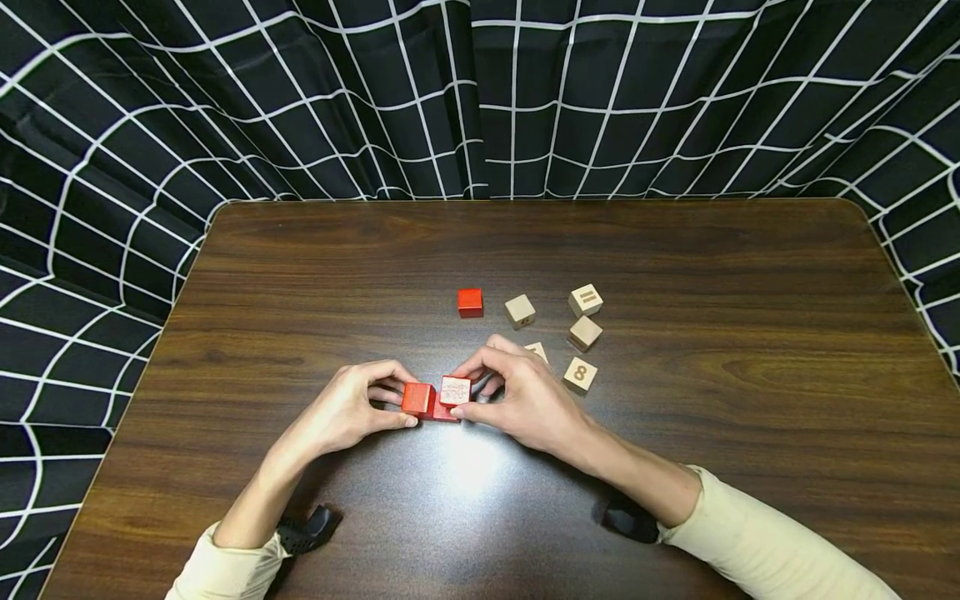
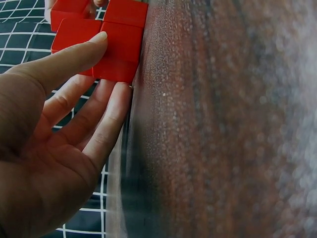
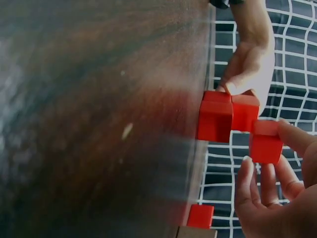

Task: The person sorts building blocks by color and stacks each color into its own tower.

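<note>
Right hand (image 1: 528,400) pinching raised red cube (image 1: 455,391), thumb vs fingers, held just above right one of two lower red cubes (image 1: 447,414). Top face washed by glare, can't read it well. Left hand (image 1: 348,406) gripping stack's left end, incl. upper left red cube (image 1: 417,398). Farther out: loose red cube (image 1: 470,302), five wooden cubes (image 1: 581,375), one part-hidden by right hand. All over dark wood table (image 1: 735,317).

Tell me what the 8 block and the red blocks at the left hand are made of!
The 8 block looks like bare wood: matte tan, brown number. The red blocks seem painted wood, smooth and evenly red; no clear grain shows, so maybe plastic.
</note>
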The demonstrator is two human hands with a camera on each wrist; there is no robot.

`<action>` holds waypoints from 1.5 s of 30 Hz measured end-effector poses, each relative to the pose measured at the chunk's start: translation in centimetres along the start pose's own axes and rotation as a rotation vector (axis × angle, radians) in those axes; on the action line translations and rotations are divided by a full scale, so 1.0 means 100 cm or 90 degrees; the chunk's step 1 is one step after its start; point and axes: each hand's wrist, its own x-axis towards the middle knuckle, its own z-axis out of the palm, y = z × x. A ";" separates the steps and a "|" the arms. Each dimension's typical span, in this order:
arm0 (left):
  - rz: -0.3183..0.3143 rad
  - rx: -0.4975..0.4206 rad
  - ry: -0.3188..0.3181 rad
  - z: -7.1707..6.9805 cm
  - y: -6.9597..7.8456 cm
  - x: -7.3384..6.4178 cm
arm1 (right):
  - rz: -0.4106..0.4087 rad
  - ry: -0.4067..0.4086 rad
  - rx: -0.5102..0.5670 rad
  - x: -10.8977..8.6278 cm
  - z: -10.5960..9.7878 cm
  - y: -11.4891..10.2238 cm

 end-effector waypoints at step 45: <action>0.022 0.005 0.002 0.000 0.000 0.000 | 0.017 -0.017 -0.109 0.004 0.020 -0.002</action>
